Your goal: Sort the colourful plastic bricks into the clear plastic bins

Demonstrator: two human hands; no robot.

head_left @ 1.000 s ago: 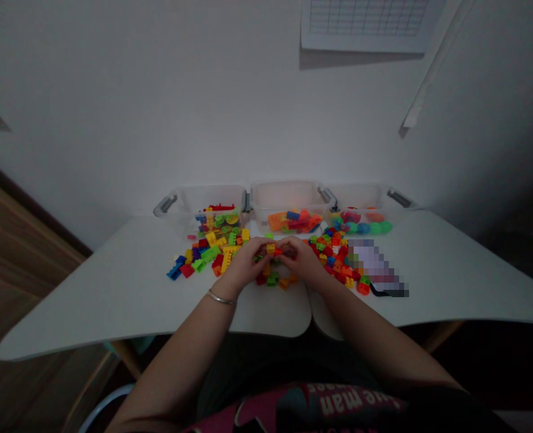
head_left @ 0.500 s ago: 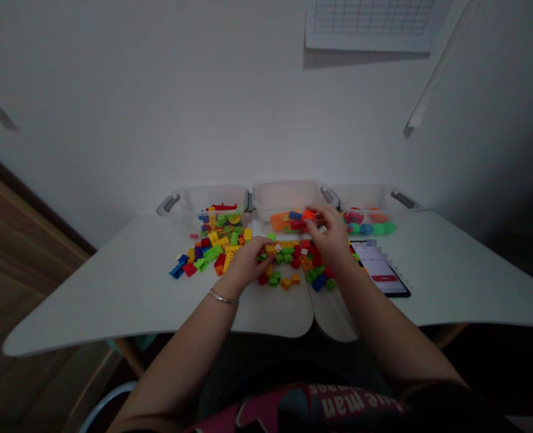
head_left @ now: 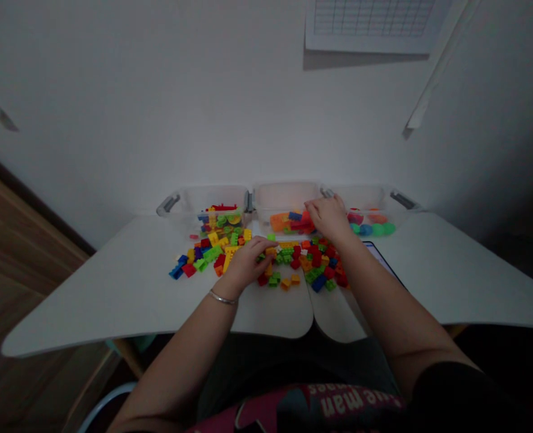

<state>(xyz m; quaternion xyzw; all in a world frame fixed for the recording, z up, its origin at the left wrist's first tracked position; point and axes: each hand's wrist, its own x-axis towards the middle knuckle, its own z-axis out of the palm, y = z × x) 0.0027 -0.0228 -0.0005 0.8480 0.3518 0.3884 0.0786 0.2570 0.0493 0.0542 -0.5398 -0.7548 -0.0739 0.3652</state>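
Observation:
My left hand (head_left: 250, 261) rests at the middle of a loose pile of toy building bricks (head_left: 212, 252). Its thumb and fingers curl around a yellow building brick (head_left: 271, 252). Over the right side of the middle clear plastic bin (head_left: 286, 195) is my right hand (head_left: 330, 218), its fingers bent downward and apart, with no brick visible in them. Just below those fingertips an orange-red piece (head_left: 308, 223) lies in the bin, beside a blue brick (head_left: 295, 215) and larger orange pieces (head_left: 279, 221). Red, green and blue bricks (head_left: 315, 264) lie under my right forearm.
A left clear bin (head_left: 212, 195) holds mixed bricks; a right clear bin (head_left: 365, 195) holds green, blue and red round pieces. A phone or tablet (head_left: 381, 255) lies partly behind my right forearm. The white table (head_left: 113, 288) has a seam in front, and a wall stands behind.
My right hand has moved slightly right and up, and the orange-red piece it held has been let go into the middle bin. My left hand stays in place.

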